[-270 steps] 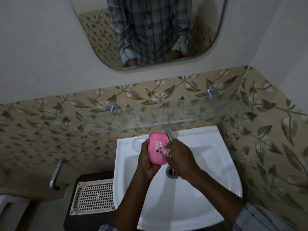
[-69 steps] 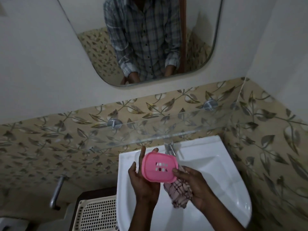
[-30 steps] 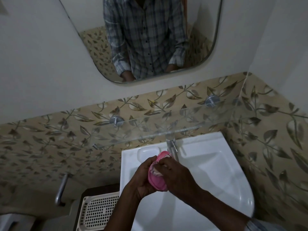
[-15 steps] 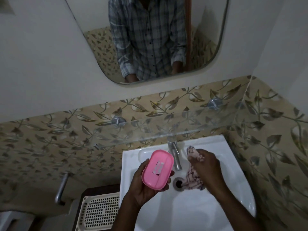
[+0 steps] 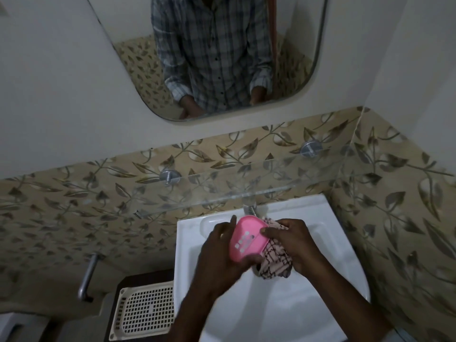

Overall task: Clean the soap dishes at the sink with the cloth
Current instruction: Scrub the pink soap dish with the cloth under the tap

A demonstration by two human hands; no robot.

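My right hand (image 5: 293, 245) grips the cloth (image 5: 275, 262) w/ thumb on the pink soap dish (image 5: 248, 239); left hand (image 5: 222, 253) clamps the dish over the sink (image 5: 283, 304). It's prob wet, so a hard wipe could slip it into the basin.

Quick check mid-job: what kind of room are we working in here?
Most likely a small home bathroom: a white wall-hung sink with a tap, a mirror above it, and a glass shelf on leaf-patterned tiles.
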